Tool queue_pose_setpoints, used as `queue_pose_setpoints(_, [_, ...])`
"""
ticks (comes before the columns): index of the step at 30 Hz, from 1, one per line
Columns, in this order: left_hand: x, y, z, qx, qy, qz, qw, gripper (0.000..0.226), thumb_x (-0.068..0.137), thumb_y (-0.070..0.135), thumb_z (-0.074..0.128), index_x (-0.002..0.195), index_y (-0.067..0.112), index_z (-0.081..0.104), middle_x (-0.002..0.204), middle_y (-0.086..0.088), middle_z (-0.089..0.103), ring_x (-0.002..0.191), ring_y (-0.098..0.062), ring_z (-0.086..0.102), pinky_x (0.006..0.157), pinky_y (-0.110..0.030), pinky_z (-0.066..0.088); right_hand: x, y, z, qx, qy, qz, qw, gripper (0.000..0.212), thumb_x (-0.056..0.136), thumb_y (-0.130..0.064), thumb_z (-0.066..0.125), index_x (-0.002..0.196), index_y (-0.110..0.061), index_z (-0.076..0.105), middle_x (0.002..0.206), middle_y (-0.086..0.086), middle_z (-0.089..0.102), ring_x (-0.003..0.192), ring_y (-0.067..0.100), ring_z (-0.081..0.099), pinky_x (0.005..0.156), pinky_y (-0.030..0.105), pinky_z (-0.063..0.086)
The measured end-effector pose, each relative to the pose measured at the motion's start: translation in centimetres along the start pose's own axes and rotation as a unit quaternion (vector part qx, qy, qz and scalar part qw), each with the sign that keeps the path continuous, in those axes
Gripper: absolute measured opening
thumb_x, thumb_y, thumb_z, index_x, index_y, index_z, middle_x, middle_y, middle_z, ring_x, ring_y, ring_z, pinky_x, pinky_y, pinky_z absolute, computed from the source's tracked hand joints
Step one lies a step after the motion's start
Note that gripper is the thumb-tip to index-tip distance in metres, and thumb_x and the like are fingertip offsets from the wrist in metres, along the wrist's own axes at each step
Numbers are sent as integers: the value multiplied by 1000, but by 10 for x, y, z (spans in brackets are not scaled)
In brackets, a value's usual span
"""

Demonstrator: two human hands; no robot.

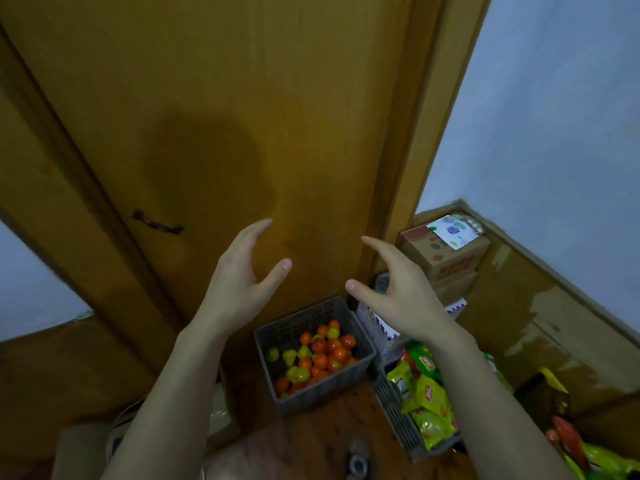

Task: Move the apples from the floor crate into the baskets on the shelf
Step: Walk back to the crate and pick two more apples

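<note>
Filling most of the view: a tall honey-brown wooden door (pixel 242 116), closed, with pale blue-grey wall on either side. Lower right: stacked printed brown cardboard boxes (pixel 446 254) against a long taped cardboard carton (pixel 540 323). On the wooden floor at the door's foot: a grey perforated plastic crate (pixel 294 327), open-topped, holding a heap of small red-orange round fruits, taken here as the apples (pixel 329 351), mixed with a few yellow-green pear-shaped pieces (pixel 289 356). Just beside it on the right: a second grey crate (pixel 398 417) packed with yellow-green snack packets (pixel 429 403). Raised above the fruit crate, well clear of it: left hand (pixel 239 282) and right hand (pixel 401 292), both empty, fingers spread and loosely curled, palms turned toward each other, apart with a gap between. No shelf or baskets in view. Step in hand, by the look of it: the very start of a pick, nothing gripped yet and the crate seemingly full. Next move likely calls for lowering a hand into the heap, picking out a red-orange fruit rather than a yellow one, closing gently round it, then turning toward the shelf, wherever out of frame.
</note>
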State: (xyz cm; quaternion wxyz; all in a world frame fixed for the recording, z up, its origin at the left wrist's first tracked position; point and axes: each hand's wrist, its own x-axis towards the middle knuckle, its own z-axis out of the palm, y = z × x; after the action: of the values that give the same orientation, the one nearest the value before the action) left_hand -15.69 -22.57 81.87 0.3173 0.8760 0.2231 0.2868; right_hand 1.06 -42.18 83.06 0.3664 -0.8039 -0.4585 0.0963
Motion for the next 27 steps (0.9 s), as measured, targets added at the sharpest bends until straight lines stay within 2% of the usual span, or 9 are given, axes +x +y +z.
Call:
queue_pose_setpoints(3, [33,-20,18,22,11,-10,1000,69,94,47,60,154,25,34,157,7,38,143,-7,35,113,-31,35,47,21,3,17,-15,-12,1000,76,92,-48,67,155,-26,32,159,-11,34,139,-1,30,108,22,26])
queue_pose_setpoints(7, [78,-53,50,22,24,-39,999,67,95,47,60,153,25,36,155,8,40,142,-6,36,111,-29,35,107,58,10,33,-38,-25,998,74,92,-45,68,155,-26,34,158,-13,35,129,-12,26,108,20,25])
queue_pose_setpoints(13, [117,-113,104,8,51,-79,996,57,96,42,60,148,24,43,148,10,45,138,-4,41,110,-31,40,178,130,43,31,-59,-16,998,69,93,-43,67,153,-29,34,157,-14,35,130,-11,26,112,25,28])
queue_pose_setpoints(15, [116,-141,120,5,51,-97,994,53,97,39,61,146,25,45,146,10,46,136,-3,42,109,-32,41,193,157,64,34,-69,-2,997,70,94,-42,66,154,-30,32,159,-15,32,137,-8,26,113,24,27])
queue_pose_setpoints(18, [107,-194,150,11,43,-121,992,50,97,34,61,144,23,47,145,10,47,135,-1,42,109,-30,41,203,205,111,26,-87,20,996,71,95,-44,65,154,-34,28,162,-16,28,147,2,23,115,20,23])
queue_pose_setpoints(21, [91,-256,192,16,21,-137,990,49,98,37,60,143,24,48,145,12,46,135,1,41,108,-25,38,207,255,172,28,-105,30,994,69,95,-43,65,154,-34,29,161,-15,29,147,4,24,112,16,21])
queue_pose_setpoints(24, [68,-321,241,22,-12,-141,990,50,97,40,58,144,24,47,147,11,45,136,0,40,106,-21,35,205,304,241,30,-116,38,992,69,94,-42,66,153,-31,33,159,-14,31,145,5,27,112,22,26])
queue_pose_setpoints(27, [46,-390,289,28,-36,-140,989,52,96,41,57,143,23,48,146,11,45,134,1,39,105,-16,31,202,358,313,37,-134,37,990,71,95,-41,66,155,-29,31,161,-15,29,146,4,26,111,16,22])
